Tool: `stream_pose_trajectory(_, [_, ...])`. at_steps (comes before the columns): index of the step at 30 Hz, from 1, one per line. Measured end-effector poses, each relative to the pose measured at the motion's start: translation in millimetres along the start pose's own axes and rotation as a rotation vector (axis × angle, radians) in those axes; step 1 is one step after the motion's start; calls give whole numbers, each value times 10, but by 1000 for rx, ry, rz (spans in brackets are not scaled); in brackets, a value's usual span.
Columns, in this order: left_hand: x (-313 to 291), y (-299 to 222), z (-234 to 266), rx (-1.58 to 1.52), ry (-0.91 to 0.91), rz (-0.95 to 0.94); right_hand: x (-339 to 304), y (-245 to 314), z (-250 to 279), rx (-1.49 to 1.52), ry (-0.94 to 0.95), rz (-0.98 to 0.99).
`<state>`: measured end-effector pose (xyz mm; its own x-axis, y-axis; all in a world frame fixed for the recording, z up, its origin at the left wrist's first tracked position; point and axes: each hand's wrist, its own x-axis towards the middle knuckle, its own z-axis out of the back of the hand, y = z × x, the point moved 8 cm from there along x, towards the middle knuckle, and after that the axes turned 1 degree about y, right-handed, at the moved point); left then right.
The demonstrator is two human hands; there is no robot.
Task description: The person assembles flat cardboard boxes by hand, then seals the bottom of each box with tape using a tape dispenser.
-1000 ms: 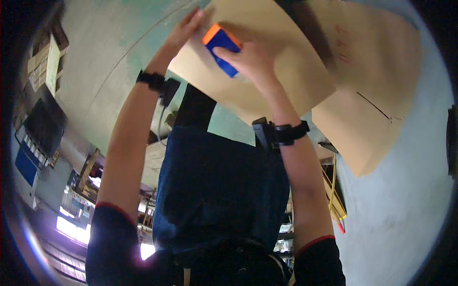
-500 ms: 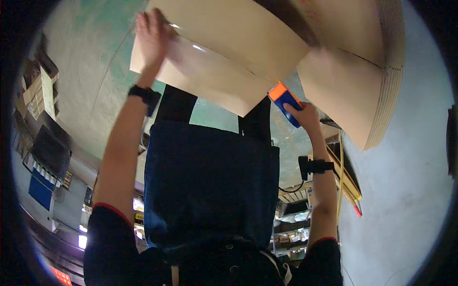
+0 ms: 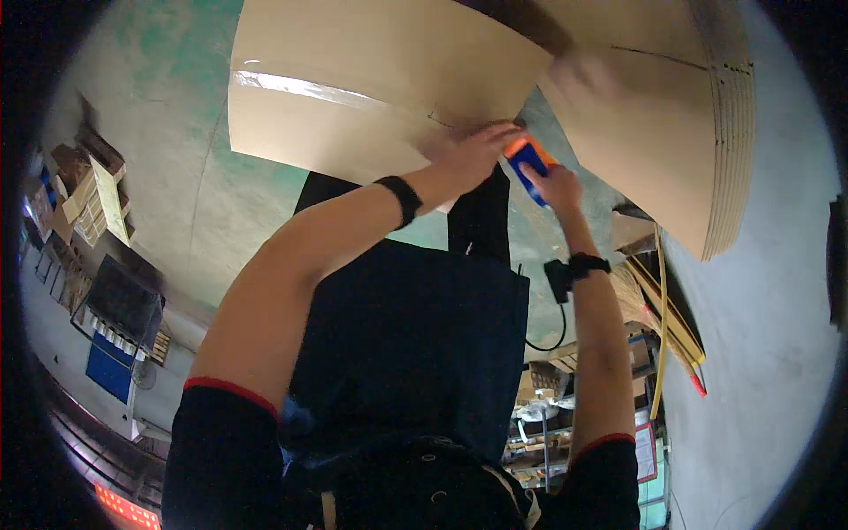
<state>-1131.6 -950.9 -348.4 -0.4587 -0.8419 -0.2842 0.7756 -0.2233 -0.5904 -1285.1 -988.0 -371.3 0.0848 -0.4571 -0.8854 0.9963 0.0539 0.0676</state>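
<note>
A cardboard box [image 3: 380, 44] lies before me at the top of the view. A shiny strip of clear tape [image 3: 305, 88] runs along its seam from the left edge. My left hand [image 3: 477, 155] reaches across to the box's right end, fingers stretched out and laid on the cardboard beside the dispenser. My right hand [image 3: 559, 187] is closed round an orange and blue tape dispenser [image 3: 526, 170], whose orange end is close to the left fingertips and the box's right edge. Whether the dispenser touches the box is hard to tell.
A stack of flat cardboard sheets [image 3: 658, 132] stands to the right of the box. Below it are a broom [image 3: 640, 296] and a yellow pole [image 3: 661, 336]. Crates [image 3: 93, 208] and a dark panel [image 3: 124, 296] are at the left. A shelf with goods [image 3: 539, 433] stands at lower right.
My left hand has moved from the box's left end to its right end, next to the dispenser. The tape strip at the left now shows plainly. My right hand still holds the dispenser.
</note>
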Motion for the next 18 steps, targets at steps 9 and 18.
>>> stream_pose_trajectory(9, [-875,1299,371,1471,-275,95,528,944,-208,274,-55,-151])
stream_pose_trajectory(18, [-3170,3899,1646,-795,-878,1319,185,1639,43,1884,45,150])
